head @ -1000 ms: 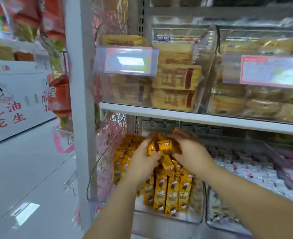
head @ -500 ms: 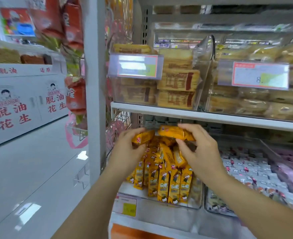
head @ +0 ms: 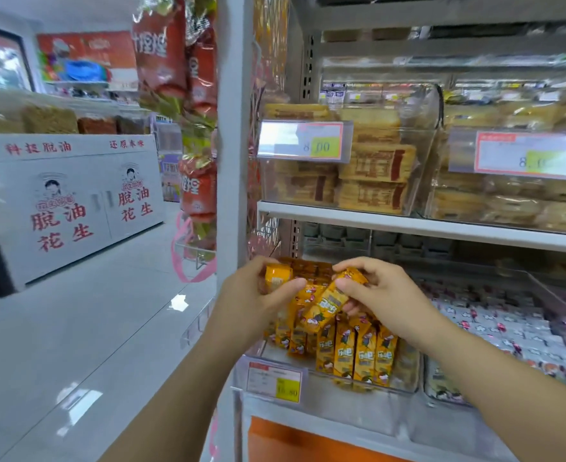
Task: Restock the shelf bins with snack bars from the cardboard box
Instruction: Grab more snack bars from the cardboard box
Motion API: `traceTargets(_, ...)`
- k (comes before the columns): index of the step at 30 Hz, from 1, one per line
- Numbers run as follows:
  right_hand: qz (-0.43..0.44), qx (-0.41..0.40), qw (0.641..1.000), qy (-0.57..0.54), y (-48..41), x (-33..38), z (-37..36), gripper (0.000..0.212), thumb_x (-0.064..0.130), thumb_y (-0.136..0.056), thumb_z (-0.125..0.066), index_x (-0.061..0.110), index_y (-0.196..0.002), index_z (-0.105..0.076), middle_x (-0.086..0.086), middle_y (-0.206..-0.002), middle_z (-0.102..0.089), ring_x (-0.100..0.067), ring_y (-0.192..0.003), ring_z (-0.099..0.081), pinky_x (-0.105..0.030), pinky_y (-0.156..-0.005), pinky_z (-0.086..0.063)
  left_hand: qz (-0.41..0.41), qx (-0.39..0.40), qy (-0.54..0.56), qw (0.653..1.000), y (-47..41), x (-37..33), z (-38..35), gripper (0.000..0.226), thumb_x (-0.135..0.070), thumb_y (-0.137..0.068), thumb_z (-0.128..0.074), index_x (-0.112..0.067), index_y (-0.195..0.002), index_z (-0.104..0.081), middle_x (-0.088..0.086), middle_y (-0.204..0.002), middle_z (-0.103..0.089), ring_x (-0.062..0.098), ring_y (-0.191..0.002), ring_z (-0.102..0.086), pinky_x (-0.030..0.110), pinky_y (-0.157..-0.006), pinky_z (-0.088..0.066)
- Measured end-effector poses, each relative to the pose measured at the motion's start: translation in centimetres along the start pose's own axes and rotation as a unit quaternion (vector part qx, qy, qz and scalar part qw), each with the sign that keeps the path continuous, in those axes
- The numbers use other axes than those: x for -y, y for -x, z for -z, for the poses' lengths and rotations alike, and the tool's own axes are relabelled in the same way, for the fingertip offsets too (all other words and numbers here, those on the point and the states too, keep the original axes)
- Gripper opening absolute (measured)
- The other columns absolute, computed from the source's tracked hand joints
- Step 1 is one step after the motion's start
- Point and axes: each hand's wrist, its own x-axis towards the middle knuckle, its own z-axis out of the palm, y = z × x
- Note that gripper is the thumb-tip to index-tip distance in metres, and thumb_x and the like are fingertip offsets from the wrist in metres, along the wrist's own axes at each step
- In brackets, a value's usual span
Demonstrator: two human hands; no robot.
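Left hand (head: 255, 301) and right hand (head: 385, 295): both bare. Left forearm (head: 181, 395) and right forearm (head: 508, 378): slender, bare along their whole visible length, from the wrist to the lower edge of the view. Any clothing higher on the arms lies outside the view. Fingernail detail is too blurred to tell.

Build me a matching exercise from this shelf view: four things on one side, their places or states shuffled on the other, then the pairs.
Things
1. left hand
2. right hand
3. upright orange bars
4. white-and-pink packets

Places or states
A. lie to the right of the orange bars
B. pinches a tilted bar
C. stand in a row at the front of the clear bin
D. grips a small orange pack

Pairs: 1-D, 2-B, 3-C, 4-A
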Motion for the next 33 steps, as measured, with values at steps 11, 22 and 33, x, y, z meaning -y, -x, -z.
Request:
traceTargets(11,-0.065,-0.167,0.982,-0.067,3.2,-1.0,-0.1,0.023,0.025,-0.081,-0.071,0.020,-0.075,-0.049,-0.004,-0.090,-0.064,-0.027,-0.085,-0.067,-0.051,-0.079,-0.055,0.058,0.001,-0.053,0.997,-0.1,-0.6,-1.9,0.043,-0.053,-0.074,-0.073,-0.031,-0.094,-0.042,-0.010,-0.088,-0.058,0.016,-0.067,-0.068,0.029,-0.061,-0.057)
traceTargets(22,-0.071,-0.037,0.996,-0.050,3.3,-1.1,-2.1,0.032,0.011,-0.084,-0.070,0.031,-0.104,-0.056,0.008,-0.094,-0.066,-0.004,-0.074,-0.068,-0.017,-0.063,-0.053,0.104,0.205,0.156,0.961,-0.5,-1.6,-1.9,0.026,-0.003,-0.086,-0.066,-0.018,-0.107,-0.060,0.008,-0.106,-0.069,0.017,-0.092,-0.071,0.031,-0.082,-0.058)
traceTargets(33,-0.043,0.002,0.999,0.012,2.7,-0.8,-1.9,0.022,0.027,-0.084,-0.070,0.036,-0.101,-0.060,0.006,-0.097,-0.070,-0.017,-0.084,-0.069,-0.038,-0.081,-0.057,0.001,0.062,-0.130,0.990,-0.1,-0.6,-2.7,0.043,-0.052,-0.071,-0.075,-0.023,-0.076,-0.044,-0.007,-0.068,-0.054,0.006,-0.059,-0.046,0.021,-0.054,-0.035)
